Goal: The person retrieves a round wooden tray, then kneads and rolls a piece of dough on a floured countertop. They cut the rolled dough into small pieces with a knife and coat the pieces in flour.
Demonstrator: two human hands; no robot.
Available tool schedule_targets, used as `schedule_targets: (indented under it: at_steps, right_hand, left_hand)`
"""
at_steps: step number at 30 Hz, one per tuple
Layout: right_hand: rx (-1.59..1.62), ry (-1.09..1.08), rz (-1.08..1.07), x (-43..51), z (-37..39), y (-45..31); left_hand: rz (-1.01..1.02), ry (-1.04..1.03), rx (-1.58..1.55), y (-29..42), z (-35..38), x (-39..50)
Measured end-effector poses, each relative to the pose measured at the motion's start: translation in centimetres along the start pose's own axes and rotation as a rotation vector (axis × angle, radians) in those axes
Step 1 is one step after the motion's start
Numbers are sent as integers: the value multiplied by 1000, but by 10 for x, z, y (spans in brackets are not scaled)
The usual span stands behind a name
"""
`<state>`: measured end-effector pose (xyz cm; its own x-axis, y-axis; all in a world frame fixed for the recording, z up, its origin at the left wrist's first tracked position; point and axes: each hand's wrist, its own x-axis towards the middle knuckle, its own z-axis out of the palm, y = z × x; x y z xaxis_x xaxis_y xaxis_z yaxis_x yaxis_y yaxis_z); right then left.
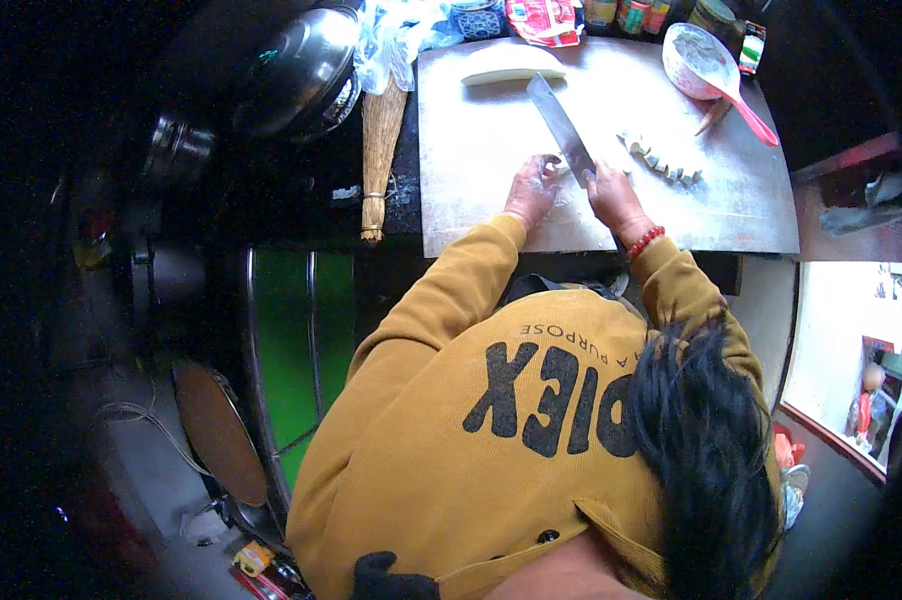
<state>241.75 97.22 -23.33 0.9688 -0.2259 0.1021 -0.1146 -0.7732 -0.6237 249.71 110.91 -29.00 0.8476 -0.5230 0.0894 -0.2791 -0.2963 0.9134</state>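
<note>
My right hand (pixel 614 196) grips the handle of a long, broad-bladed kitchen knife (pixel 559 127). The blade points away from me and to the left over a floured board (pixel 466 180). Just left of the blade, my left hand (pixel 533 189), dusted with flour, has its fingers curled on a small whitish piece of dough (pixel 559 165); glare and the fingers hide most of it. Beyond the knife tip lies a larger pale, long mass of dough (pixel 511 66). Several small cut dough pieces (pixel 657 160) form a slanting row to the right of my right hand.
A pink-handled dipper (pixel 697 61) holding white powder stands at the board's far right. Left of the board lie a straw brush (pixel 379 150) and thin plastic bags (pixel 398 37), beside a large metal pot (pixel 301 67). Jars and a red packet (pixel 544 21) line the back.
</note>
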Motion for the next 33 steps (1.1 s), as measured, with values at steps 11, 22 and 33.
schedule_targets:
  at_steps: [11,22,33]
  right_hand:
    - [79,-35,-133,-2,13,-59]
    - [215,-292,-496,-5,50,-96]
    - [295,-96,-56,-56,-37,-11]
  left_hand:
    - [-503,103,-841,27,-62,-56]
    - [-549,372,-856,-7,-99,-34]
    - [-765,-20,-481,-74,-199,29]
